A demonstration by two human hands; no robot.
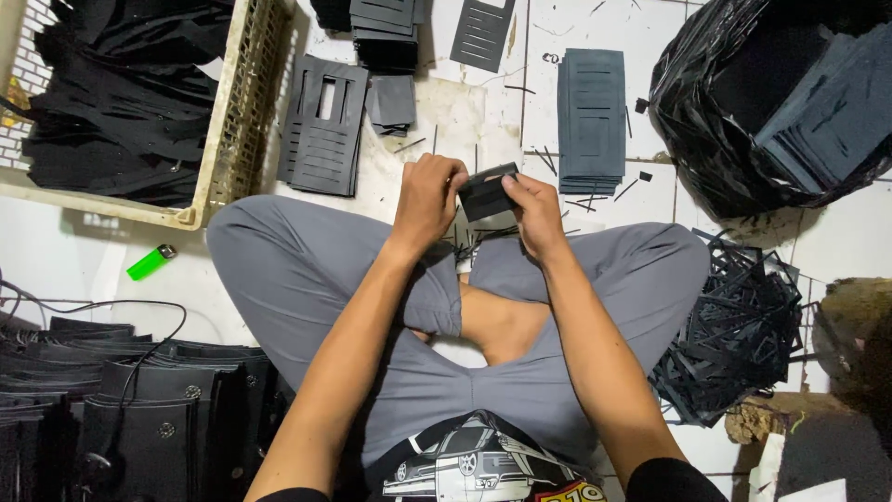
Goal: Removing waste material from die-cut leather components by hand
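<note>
I sit cross-legged on a white tiled floor [650, 200]. Both hands meet above my crossed legs on a small stack of black rectangular pieces [487, 193]. My left hand [427, 197] grips its left end with the fingers curled over the top edge. My right hand [535, 206] holds the right end, thumb pressed on the stack. Thin black offcut strips [483, 237] lie on the floor just beneath the hands.
A cream plastic crate [237, 112] with black material stands at upper left. Stacks of dark slotted sheets [592, 121] lie ahead. A black plastic bag [743, 102] of sheets sits upper right, a pile of cut-out scrap [739, 325] right, a green lighter [150, 262] left, black snap-buttoned pieces [139, 418] lower left.
</note>
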